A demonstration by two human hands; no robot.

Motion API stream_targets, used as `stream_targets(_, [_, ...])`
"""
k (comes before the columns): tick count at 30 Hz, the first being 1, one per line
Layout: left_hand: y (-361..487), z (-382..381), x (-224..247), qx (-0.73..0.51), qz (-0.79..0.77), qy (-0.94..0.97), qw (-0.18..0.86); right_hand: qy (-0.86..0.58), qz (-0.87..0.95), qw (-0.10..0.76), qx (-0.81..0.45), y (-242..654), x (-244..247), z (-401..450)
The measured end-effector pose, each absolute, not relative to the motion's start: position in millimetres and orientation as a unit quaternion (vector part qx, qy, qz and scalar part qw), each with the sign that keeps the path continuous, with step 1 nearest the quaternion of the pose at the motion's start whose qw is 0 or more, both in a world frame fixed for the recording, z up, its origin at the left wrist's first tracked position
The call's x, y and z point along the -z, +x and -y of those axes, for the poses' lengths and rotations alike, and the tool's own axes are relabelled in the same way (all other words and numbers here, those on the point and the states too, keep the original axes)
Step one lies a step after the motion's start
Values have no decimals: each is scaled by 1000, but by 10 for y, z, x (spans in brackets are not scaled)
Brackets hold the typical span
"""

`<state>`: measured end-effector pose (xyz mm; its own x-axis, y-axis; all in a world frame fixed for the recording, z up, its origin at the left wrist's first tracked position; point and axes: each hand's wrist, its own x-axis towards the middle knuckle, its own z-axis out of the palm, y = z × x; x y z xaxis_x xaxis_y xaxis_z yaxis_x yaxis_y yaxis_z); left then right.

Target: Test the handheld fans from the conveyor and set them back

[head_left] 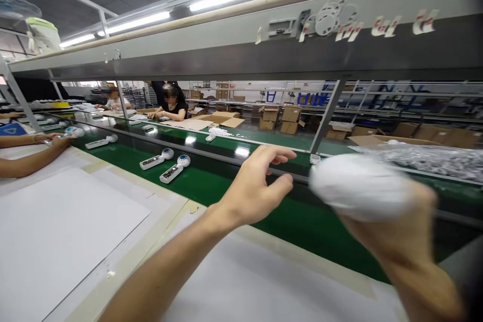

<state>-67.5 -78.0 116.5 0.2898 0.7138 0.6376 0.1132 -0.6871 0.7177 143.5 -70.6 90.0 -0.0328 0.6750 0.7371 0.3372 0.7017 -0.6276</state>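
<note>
Person: left hand (256,183) and right hand (396,226) bare, ungloved; forearms bare behind the fingers, no sleeves or jewellery visible.

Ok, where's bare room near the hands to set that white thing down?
The white bench top left of the left hand is bare. So is the green belt between both hands. Further left, two white devices lie on the belt. The right hand holds a blurred white object.
</note>
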Motion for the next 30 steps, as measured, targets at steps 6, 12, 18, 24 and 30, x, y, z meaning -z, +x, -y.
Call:
stream_targets(6, [-684, 687, -1109, -541, -322, 727, 275, -489, 632, 576, -175, 1258, -700, 380])
stream_targets(12, [-684, 646, -1073, -528, -341, 732, 264, -617, 541, 476, -317, 1438, -184, -33])
stream_targets(18, [-652, 591, -1019, -517, -350, 740, 251, -736, 549, 345, -195, 1553, 83, -158])
stream_targets(24, [-636, 566, -966, -494, -361, 748, 257, -771, 602, 167, -120, 1516, 33, -82])
stream_targets(30, [-548, 560, -917, -494, -357, 754, 246, -709, 679, 178, -67, 1203, -11, 73])
